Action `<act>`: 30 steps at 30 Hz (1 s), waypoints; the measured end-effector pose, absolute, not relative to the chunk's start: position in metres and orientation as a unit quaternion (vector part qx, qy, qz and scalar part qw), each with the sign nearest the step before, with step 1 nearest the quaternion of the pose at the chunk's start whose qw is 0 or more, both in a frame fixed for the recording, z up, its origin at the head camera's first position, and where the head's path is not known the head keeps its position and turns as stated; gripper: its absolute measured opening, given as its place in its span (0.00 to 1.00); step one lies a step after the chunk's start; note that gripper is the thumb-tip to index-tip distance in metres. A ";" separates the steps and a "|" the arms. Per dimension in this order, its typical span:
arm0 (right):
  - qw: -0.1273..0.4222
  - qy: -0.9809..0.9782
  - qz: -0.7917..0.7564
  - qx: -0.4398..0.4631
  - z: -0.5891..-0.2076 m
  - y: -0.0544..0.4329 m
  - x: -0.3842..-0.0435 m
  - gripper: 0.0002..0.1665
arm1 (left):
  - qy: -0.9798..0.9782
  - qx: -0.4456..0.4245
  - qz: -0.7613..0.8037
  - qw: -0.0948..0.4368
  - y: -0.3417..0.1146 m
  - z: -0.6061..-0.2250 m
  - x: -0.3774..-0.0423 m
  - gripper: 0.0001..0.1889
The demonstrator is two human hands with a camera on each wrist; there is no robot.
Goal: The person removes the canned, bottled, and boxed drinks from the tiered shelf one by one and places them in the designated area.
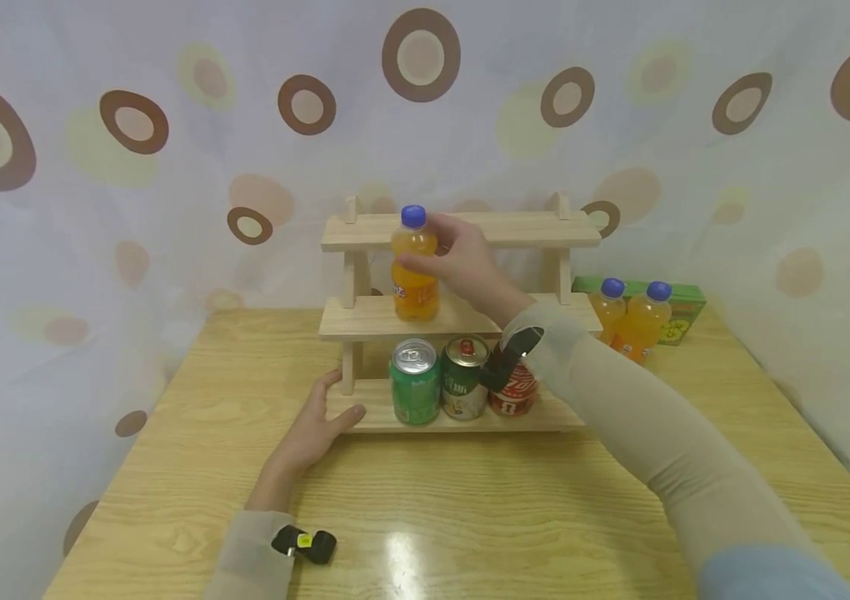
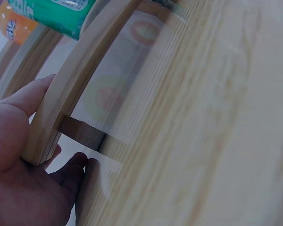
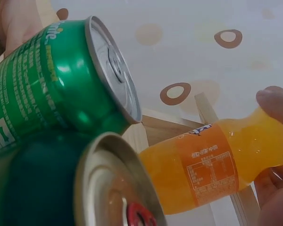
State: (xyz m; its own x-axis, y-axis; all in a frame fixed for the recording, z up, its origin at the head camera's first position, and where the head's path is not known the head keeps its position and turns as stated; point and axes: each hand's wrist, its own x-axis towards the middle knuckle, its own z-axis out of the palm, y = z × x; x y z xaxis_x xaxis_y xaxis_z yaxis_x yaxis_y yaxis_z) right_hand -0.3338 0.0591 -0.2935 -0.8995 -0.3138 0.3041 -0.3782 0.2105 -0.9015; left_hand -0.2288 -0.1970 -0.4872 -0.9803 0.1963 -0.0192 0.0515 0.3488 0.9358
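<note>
The head view shows an orange drink bottle with a blue cap, upright at the middle shelf of a three-tier wooden rack; whether its base touches the board, I cannot tell. The right hand pinches the bottle's upper part between thumb and fingers, from the right side. Below, on the bottom shelf, stand a bright green can, a dark green and white can just beside it, and a red drink container, its top hidden by the right wrist. The left hand grips the left end of that shelf, thumb on one face of the board and fingers on the other. Right of the rack, two more orange bottles stand before a green box on the wooden worktop. Behind hangs a circle-patterned backdrop.
</note>
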 end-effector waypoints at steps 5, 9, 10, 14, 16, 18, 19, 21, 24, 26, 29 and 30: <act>0.028 -0.787 0.581 0.205 -0.294 0.060 -0.336 0.40 | 0.813 0.081 0.572 0.067 -0.196 -0.487 -0.227 0.40; 0.031 -0.791 0.581 0.190 -0.292 0.064 -0.336 0.40 | 0.809 0.082 0.578 0.071 -0.195 -0.486 -0.226 0.40; 0.031 -0.791 0.581 0.188 -0.291 0.066 -0.335 0.40 | 0.809 0.081 0.578 0.071 -0.195 -0.485 -0.226 0.40; 0.040 -0.790 0.582 0.186 -0.288 0.074 -0.332 0.40 | 0.811 0.080 0.575 0.071 -0.195 -0.484 -0.226 0.40; 0.053 -0.790 0.580 0.191 -0.286 0.078 -0.330 0.38 | 0.811 0.081 0.575 0.071 -0.195 -0.485 -0.226 0.40; 0.063 -0.787 0.582 0.195 -0.283 0.083 -0.327 0.36 | 0.810 0.081 0.577 0.071 -0.195 -0.485 -0.227 0.40; 0.064 -0.785 0.584 0.196 -0.282 0.086 -0.325 0.35 | 0.809 0.082 0.578 0.071 -0.195 -0.486 -0.227 0.40; 0.060 -0.780 0.591 0.197 -0.278 0.091 -0.322 0.33 | 0.807 0.081 0.581 0.072 -0.195 -0.486 -0.228 0.40; 0.051 -0.778 0.597 0.190 -0.273 0.101 -0.317 0.35 | 0.805 0.080 0.583 0.076 -0.195 -0.482 -0.227 0.40; 0.050 -0.779 0.598 0.184 -0.270 0.108 -0.316 0.36 | 0.804 0.079 0.585 0.080 -0.195 -0.479 -0.226 0.40; 0.058 -0.781 0.595 0.182 -0.267 0.117 -0.314 0.37 | 0.805 0.079 0.583 0.082 -0.195 -0.478 -0.226 0.41; 0.061 -0.779 0.596 0.184 -0.266 0.120 -0.314 0.36 | 0.805 0.078 0.583 0.082 -0.196 -0.478 -0.226 0.41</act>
State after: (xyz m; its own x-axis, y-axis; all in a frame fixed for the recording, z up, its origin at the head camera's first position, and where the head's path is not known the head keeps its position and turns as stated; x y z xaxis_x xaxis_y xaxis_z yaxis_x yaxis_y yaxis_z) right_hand -0.3138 0.1197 -0.2660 -0.9251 -0.2133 0.3142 -0.3589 0.2210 -0.9068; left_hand -0.2265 -0.1955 -0.4785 -0.9744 0.2213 -0.0401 0.0310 0.3088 0.9506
